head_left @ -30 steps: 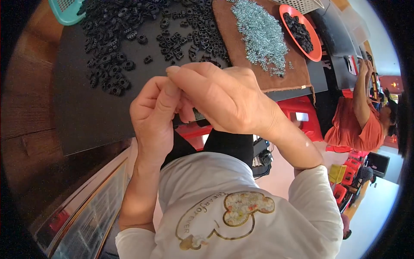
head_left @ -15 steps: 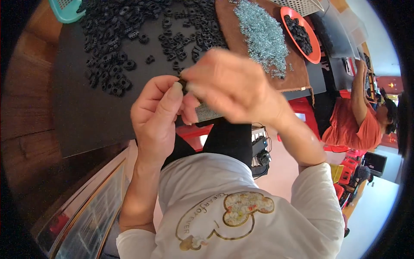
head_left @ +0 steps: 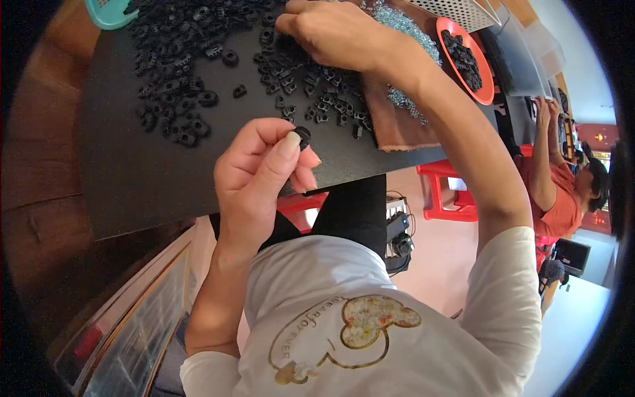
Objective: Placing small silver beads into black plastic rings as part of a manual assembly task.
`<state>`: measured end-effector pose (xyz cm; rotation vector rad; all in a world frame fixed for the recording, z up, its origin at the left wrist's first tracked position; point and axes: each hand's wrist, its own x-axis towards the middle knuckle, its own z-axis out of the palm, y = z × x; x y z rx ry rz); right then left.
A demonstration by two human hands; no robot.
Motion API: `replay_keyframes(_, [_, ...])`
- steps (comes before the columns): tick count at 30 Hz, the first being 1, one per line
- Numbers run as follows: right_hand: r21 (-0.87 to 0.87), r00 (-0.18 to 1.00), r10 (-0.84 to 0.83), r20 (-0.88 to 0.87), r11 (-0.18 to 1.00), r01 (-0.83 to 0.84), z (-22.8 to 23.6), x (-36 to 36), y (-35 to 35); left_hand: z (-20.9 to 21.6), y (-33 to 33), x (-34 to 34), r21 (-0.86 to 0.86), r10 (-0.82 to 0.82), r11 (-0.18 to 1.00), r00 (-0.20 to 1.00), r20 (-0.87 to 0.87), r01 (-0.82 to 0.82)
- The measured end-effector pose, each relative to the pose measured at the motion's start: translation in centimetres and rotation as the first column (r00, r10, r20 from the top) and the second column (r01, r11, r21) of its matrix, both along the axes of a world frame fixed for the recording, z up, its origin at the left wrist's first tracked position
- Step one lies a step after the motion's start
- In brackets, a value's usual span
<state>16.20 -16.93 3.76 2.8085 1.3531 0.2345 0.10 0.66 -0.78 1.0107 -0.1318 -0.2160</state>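
Note:
My left hand (head_left: pixel 254 172) is raised over the table's near edge, thumb and index finger pinched on a small black plastic piece (head_left: pixel 303 137). Much of that piece is covered by the fingers. Farther forward, my right hand (head_left: pixel 331 33) reaches over the heap of small black plastic parts (head_left: pixel 192 40), its fingers bent down and closed together. Whatever those fingertips grip is hidden. Loose black parts (head_left: pixel 324 99) with holes through them lie below the right hand. Small silvery metal springs (head_left: pixel 403 99) are heaped on a brown cloth (head_left: pixel 397 129), partly behind my right forearm.
An orange-red plate (head_left: pixel 486 92) of black parts sits right of the springs. A white perforated basket (head_left: pixel 456 10) is behind it, a teal container (head_left: pixel 109 20) at the far left. Red stools (head_left: pixel 446 188) stand beyond the dark table (head_left: pixel 152 192). Another person (head_left: pixel 555 178) works at right.
My right hand has moved from beside the left hand forward to the black parts. The left hand has shifted slightly right, still pinching its piece. The other person's arms have moved.

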Motion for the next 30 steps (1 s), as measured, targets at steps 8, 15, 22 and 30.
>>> replay_keyframes(8, [0.099, 0.998, 0.01, -0.056, 0.995, -0.005, 0.0, 0.5, 0.1, 0.1, 0.4, 0.0, 0.007, -0.01, 1.0, 1.0, -0.002, 0.01])
replay_keyframes(15, [0.2, 0.999, -0.033, -0.02, 0.979, 0.037, -1.6, 0.3, -0.2, 0.3, 0.5, -0.3, 0.003, 0.01, 1.0, 1.0, -0.011, -0.01])
replay_keyframes(22, [0.209, 0.997, -0.073, -0.004, 0.975, 0.073, -1.5, 0.1, -0.9, 0.0, -0.2, 0.1, 0.016, 0.032, 0.999, 0.999, 0.007, -0.032])
replay_keyframes(30, [0.343, 0.995, -0.082, 0.052, 0.937, 0.06, 2.1, -1.3, -3.7, 0.4, -0.5, -0.1, 0.039, 0.062, 0.997, 0.998, -0.012, -0.062])
